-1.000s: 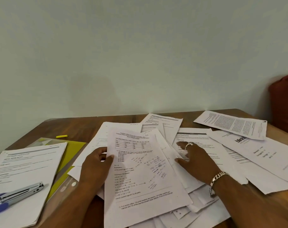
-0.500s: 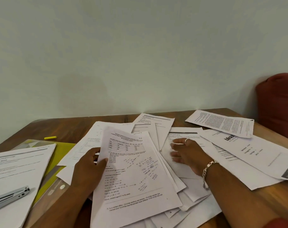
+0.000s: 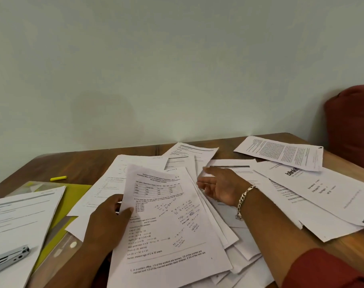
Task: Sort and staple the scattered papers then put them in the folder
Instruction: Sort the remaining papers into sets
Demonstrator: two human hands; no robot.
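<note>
Many white printed papers (image 3: 229,229) lie scattered and overlapping across the wooden table (image 3: 73,165). My left hand (image 3: 107,223) grips the left edge of a worksheet (image 3: 168,221) with a table and handwritten notes, thumb on top. My right hand (image 3: 220,186), with a bracelet on the wrist, hovers with straight fingers over the sheets beside the worksheet; whether it touches them is unclear. A yellow-green folder (image 3: 73,196) lies at the left, partly under a stack of papers (image 3: 21,221). The grey stapler (image 3: 8,258) rests on that stack.
A small yellow highlighter cap (image 3: 58,178) lies on the table behind the folder. A dark red cushion (image 3: 351,125) stands at the far right against the wall. More sheets, one marked "blinkit" (image 3: 314,190), spread to the right edge.
My right hand lifted off the sheets and turned, its fingers now pointing left. My left hand keeps hold of the worksheet. The view shifted slightly to the right.
</note>
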